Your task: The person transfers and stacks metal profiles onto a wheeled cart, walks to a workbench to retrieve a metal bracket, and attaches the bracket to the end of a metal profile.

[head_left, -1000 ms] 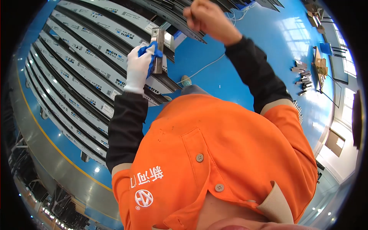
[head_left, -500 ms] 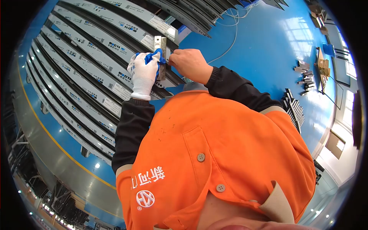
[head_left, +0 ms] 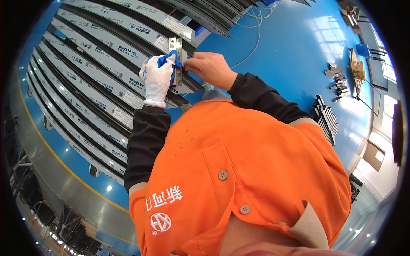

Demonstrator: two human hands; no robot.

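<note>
My left hand [head_left: 158, 77], in a white glove with blue fingertips, is closed around a narrow silver metal bar [head_left: 178, 78] with a hole near its far end. The bar lies over the end of a film-covered profile [head_left: 128, 51]. Bare, my right hand [head_left: 212, 69] is at the bar's right edge, thumb and fingertips pinched together. What they hold, if anything, is too small or hidden to make out.
Several long dark profiles with printed film lie side by side at left. More profiles [head_left: 203, 15] stand at the top. A pale cable [head_left: 255, 51] crosses the blue floor [head_left: 290, 55]. Stacked metal pieces [head_left: 325, 119] and cardboard boxes [head_left: 358, 70] lie at right.
Both hands and the bar appear slightly further left in the view, along with a small shift of the whole scene. My right fingers are slightly more extended along the bar's edge.
</note>
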